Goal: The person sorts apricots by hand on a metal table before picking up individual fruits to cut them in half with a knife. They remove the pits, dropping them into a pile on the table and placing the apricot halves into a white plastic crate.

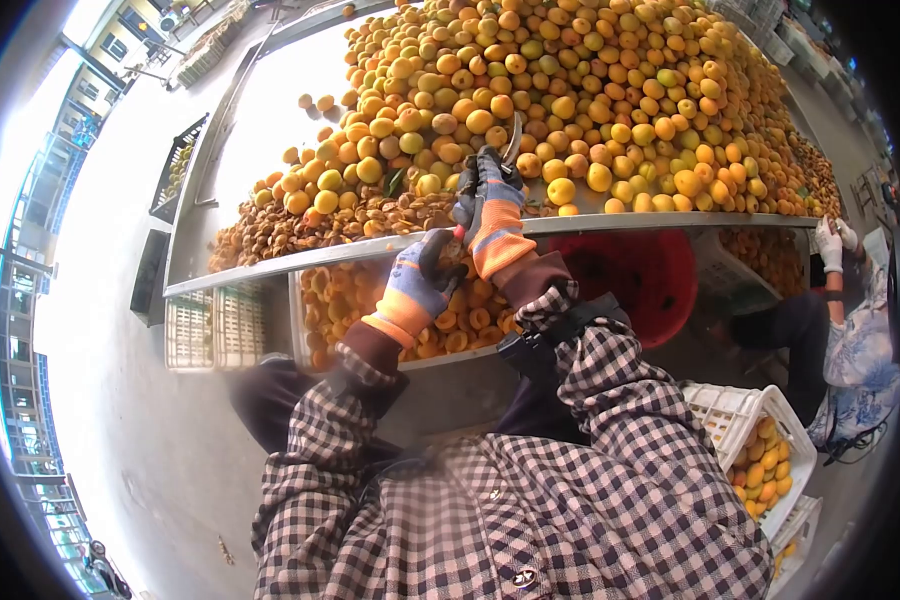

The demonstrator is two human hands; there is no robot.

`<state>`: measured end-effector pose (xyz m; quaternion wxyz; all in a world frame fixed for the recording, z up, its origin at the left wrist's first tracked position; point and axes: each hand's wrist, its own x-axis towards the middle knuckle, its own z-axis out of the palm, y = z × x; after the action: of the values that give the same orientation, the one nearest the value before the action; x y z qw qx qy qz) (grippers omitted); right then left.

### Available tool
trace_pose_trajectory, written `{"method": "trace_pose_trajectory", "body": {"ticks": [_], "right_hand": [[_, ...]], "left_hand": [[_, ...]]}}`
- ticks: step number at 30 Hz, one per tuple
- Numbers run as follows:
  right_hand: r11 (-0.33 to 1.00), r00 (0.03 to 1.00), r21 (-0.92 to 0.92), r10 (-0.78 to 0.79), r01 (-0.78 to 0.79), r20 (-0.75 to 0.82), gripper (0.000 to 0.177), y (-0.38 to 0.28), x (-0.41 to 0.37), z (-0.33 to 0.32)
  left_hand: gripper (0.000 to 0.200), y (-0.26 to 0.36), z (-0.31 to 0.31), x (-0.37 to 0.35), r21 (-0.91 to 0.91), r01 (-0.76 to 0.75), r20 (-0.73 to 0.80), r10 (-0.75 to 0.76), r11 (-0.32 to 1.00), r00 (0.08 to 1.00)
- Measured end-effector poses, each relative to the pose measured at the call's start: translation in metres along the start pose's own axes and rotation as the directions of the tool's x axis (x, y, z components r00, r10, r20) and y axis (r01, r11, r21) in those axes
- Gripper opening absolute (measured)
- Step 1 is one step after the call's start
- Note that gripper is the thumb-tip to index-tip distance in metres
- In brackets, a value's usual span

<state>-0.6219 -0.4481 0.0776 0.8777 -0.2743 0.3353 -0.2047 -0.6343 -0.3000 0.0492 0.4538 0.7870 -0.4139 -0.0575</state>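
My right hand, in a blue, orange and dark glove, is closed around a knife with a curved blade. The blade points up and away over the heap of apricots. A small red part shows by the fingers, perhaps the handle's end. My left hand, in a matching glove, is just below and left, near the table's front edge. Its dark fingers are curled, and what they hold is hidden. Brown pits lie along the front edge. Underneath, a crate holds apricot halves.
The metal table rim runs across in front of me. Below it stand a red tub and a white crate. A crate of apricots stands at my right. Another person's gloved hand is at the table's right end.
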Motion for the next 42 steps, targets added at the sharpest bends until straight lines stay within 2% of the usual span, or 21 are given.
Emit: {"method": "trace_pose_trajectory", "body": {"ticks": [5, 6, 7, 8, 9, 10, 12, 13, 15, 16, 18, 19, 21, 25, 27, 33, 35, 37, 39, 42], "right_hand": [[1.0, 1.0, 0.003, 0.012, -0.012, 0.018, 0.027, 0.008, 0.006, -0.002], [0.997, 0.992, 0.001, -0.081, 0.081, 0.095, 0.025, 0.01, 0.004, -0.002], [0.985, 0.969, 0.004, -0.173, 0.175, 0.175, 0.022, 0.008, -0.001, 0.001], [0.985, 0.969, 0.003, -0.173, 0.175, 0.178, 0.022, 0.005, -0.006, 0.002], [0.949, 0.908, 0.074, -0.316, 0.308, 0.274, 0.02, 0.0, -0.011, 0.002], [0.89, 0.816, 0.159, -0.454, 0.427, 0.357, 0.018, -0.007, -0.016, 0.003], [0.878, 0.786, 0.23, -0.478, 0.42, 0.392, 0.012, -0.019, -0.02, -0.003], [0.865, 0.771, 0.228, -0.502, 0.447, 0.393, 0.015, -0.021, -0.022, -0.002], [0.853, 0.757, 0.224, -0.521, 0.471, 0.394, 0.02, -0.021, -0.025, -0.001], [0.841, 0.746, 0.182, -0.538, 0.51, 0.393, 0.019, -0.019, -0.028, 0.0], [0.824, 0.732, 0.139, -0.554, 0.549, 0.396, 0.019, -0.018, -0.03, 0.001], [0.835, 0.731, 0.151, -0.538, 0.529, 0.419, 0.02, -0.017, -0.03, 0.001], [0.839, 0.715, 0.175, -0.533, 0.516, 0.451, 0.019, -0.015, -0.023, -0.002], [0.737, 0.642, 0.206, -0.666, 0.643, 0.379, 0.016, -0.004, -0.013, -0.002], [0.761, 0.662, 0.208, -0.641, 0.615, 0.387, 0.016, -0.004, -0.013, -0.004], [0.818, 0.689, 0.205, -0.566, 0.538, 0.452, 0.015, -0.006, -0.007, -0.011], [0.84, 0.703, 0.187, -0.532, 0.51, 0.471, 0.015, -0.008, -0.01, -0.009], [0.763, 0.658, 0.198, -0.635, 0.615, 0.404, 0.016, -0.007, -0.021, -0.003], [0.78, 0.676, 0.216, -0.619, 0.587, 0.399, 0.013, -0.007, -0.024, -0.001], [0.796, 0.693, 0.227, -0.602, 0.561, 0.398, 0.011, -0.008, -0.028, 0.0]], "left_hand": [[0.045, -0.001, 0.001, -0.003, 0.066, 0.008, -0.03, -0.006, 0.998, 1.0], [0.045, -0.004, 0.003, -0.002, 0.066, 0.007, -0.03, -0.005, 0.998, 1.0], [0.044, -0.01, 0.007, -0.001, -0.143, 0.06, -0.083, -0.073, 0.988, 0.994], [0.043, -0.016, 0.009, 0.0, -0.348, 0.1, -0.121, -0.151, 0.932, 0.981], [0.039, -0.022, 0.011, 0.001, -0.423, 0.18, -0.135, -0.258, 0.888, 0.957], [0.035, -0.009, 0.003, 0.002, -0.637, 0.319, -0.015, -0.425, 0.702, 0.905], [0.038, 0.001, -0.009, 0.0, -0.781, 0.403, 0.151, -0.482, 0.478, 0.863], [0.038, 0.011, -0.011, 0.0, -0.781, 0.4, 0.15, -0.479, 0.479, 0.865], [0.039, 0.028, -0.01, -0.001, -0.848, 0.375, 0.209, -0.415, 0.374, 0.886], [0.039, 0.029, -0.008, -0.001, -0.848, 0.376, 0.209, -0.416, 0.373, 0.885], [0.04, 0.029, -0.005, 0.001, -0.772, 0.315, 0.107, -0.375, 0.552, 0.921], [0.04, 0.027, -0.004, 0.001, -0.773, 0.312, 0.105, -0.374, 0.552, 0.921], [0.041, 0.02, -0.003, 0.002, -0.807, 0.35, 0.101, -0.472, 0.476, 0.876], [0.041, 0.015, -0.001, 0.003, -0.745, 0.396, 0.097, -0.5, 0.537, 0.86], [0.041, 0.018, -0.001, 0.003, -0.731, 0.429, 0.123, -0.516, 0.531, 0.848], [0.039, 0.028, -0.003, 0.005, -0.721, 0.331, 0.106, -0.375, 0.608, 0.921], [0.038, 0.025, 0.001, 0.005, -0.726, 0.331, 0.087, -0.397, 0.603, 0.913], [0.037, 0.02, 0.006, 0.005, -0.732, 0.331, 0.069, -0.418, 0.596, 0.906], [0.034, 0.017, 0.008, 0.005, -0.689, 0.318, 0.068, -0.378, 0.651, 0.923], [0.031, 0.018, 0.011, 0.006, -0.703, 0.321, 0.062, -0.394, 0.635, 0.917]]}}
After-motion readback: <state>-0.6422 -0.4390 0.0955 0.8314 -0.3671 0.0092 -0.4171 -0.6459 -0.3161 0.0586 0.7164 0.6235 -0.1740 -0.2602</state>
